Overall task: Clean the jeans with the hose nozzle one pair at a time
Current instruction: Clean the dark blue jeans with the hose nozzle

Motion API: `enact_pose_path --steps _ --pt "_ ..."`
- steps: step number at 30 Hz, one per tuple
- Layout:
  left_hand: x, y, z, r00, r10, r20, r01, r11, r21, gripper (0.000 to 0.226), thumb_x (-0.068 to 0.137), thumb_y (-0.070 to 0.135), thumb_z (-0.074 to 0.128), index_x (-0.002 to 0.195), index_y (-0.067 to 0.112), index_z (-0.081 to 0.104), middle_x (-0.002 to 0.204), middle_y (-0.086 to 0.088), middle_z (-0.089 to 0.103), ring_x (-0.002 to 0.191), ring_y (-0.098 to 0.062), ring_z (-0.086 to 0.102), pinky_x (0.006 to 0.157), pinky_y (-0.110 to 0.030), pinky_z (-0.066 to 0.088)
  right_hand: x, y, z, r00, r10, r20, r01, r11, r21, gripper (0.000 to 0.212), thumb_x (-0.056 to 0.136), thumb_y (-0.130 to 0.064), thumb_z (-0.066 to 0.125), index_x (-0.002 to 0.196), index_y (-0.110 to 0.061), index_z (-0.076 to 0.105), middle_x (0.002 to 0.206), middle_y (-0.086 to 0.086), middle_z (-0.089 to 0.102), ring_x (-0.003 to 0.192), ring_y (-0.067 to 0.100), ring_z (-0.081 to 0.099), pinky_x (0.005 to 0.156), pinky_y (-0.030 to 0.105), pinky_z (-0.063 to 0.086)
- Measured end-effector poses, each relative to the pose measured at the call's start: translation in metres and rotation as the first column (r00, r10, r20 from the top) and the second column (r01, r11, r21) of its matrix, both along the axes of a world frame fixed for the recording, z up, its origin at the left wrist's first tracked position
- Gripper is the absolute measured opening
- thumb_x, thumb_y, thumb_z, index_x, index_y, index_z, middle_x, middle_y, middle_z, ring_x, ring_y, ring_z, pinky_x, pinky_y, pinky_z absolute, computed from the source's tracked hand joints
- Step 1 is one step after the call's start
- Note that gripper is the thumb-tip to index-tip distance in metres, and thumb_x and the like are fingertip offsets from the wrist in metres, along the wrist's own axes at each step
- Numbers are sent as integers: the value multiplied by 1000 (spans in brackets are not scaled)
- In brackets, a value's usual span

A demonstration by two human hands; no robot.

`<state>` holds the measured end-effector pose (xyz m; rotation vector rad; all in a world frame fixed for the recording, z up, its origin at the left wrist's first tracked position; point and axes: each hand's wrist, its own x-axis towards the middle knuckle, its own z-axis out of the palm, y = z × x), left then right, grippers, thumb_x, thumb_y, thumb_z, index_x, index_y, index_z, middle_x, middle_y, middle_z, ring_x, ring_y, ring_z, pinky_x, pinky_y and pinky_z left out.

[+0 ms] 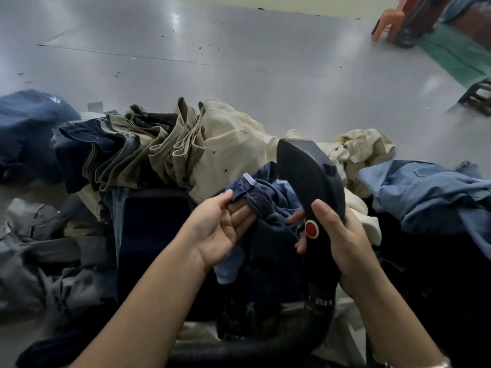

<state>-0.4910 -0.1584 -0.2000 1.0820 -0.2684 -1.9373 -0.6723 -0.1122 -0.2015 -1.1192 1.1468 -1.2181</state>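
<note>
Dark denim, frame centre: the jeans (268,208) lie bunched on the worktop (239,62). My left hand (223,229) pinches a hem edge. My right hand (342,240) grips the hose nozzle (305,176), head up beside the cloth, its red button (311,229) uncovered. I judge this the cleaning step. Next: pull the fabric taut and bring the nozzle mouth onto it. Khaki trousers (186,144) are heaped behind.

Grey counter (212,49) was smooth and glossy, with soft light reflections near its far edge. Small dark specks (210,47) lay scattered on it; a thin seam line (127,56) ran across the far left part. Beyond the far right corner: green floor (451,53), an orange plastic chair (389,21), a dark stool (478,98) at the right edge.
</note>
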Motion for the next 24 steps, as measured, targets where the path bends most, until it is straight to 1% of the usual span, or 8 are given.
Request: enact_pose_path --steps 3,7,10,12,15,19,21,24 --pt "3 0 2 1000 -17 -19 16 1000 -18 34 102 19 36 84 11 63 62 -1 71 50 -9 67 47 -18 54 3 3 -7 998 -62 31 61 998 31 54 82 -45 56 122 -10 61 68 -3 69 53 14 61 51 23 50" --pt "2 2 -1 997 -27 -69 22 997 -79 40 100 25 41 80 11 72 71 -2 71 60 -9 67 63 -20 53 21 5 -24 983 -155 -102 152 988 -31 35 83 -53 58 111 -33 63 106 -11 72 101 6 66 90 31 52" --pt "5 2 3 994 -63 -94 41 974 -223 38 91 37 50 81 14 78 82 -2 73 70 -10 70 66 -21 58 25 2 -22 968 -230 -99 222 971 -87 36 80 -58 59 107 -35 65 108 -10 71 104 7 66 87 28 52" --pt "4 3 1 972 -104 208 172 925 -338 32 76 45 64 85 18 79 91 -2 75 82 -16 71 71 -26 58 22 0 -18 959 -282 -12 280 955 -93 35 79 -58 59 105 -35 67 103 -6 73 96 12 69 75 25 54" --pt "1 2 -13 669 -16 743 414 838 -355 45 63 55 70 90 18 73 91 -1 75 92 -18 70 87 -40 55 16 -2 -12 928 -356 106 365 927 -89 40 78 -56 61 101 -24 66 79 5 68 62 19 65 53 29 52" --pt "4 2 -32 457 -92 884 653 710 -263 31 77 48 67 87 19 72 86 2 74 89 -17 68 85 -37 53 7 -3 -10 912 -351 214 380 918 -116 62 77 -57 64 106 -2 57 61 6 61 44 20 57 45 26 50" --pt "2 0 -36 525 45 850 546 749 -377 10 91 28 63 88 21 69 88 -1 73 89 -18 66 86 -37 51 -1 -1 -9 916 -347 201 376 918 -128 74 73 -65 69 102 1 56 58 5 62 43 19 57 45 25 49" --pt "3 -2 -23 766 153 624 181 880 -439 23 97 27 53 92 12 69 91 -9 73 90 -23 67 82 -34 54 -24 -5 -7 880 -430 199 455 885 -98 78 65 -71 72 101 -3 59 61 3 62 45 17 58 45 22 48"
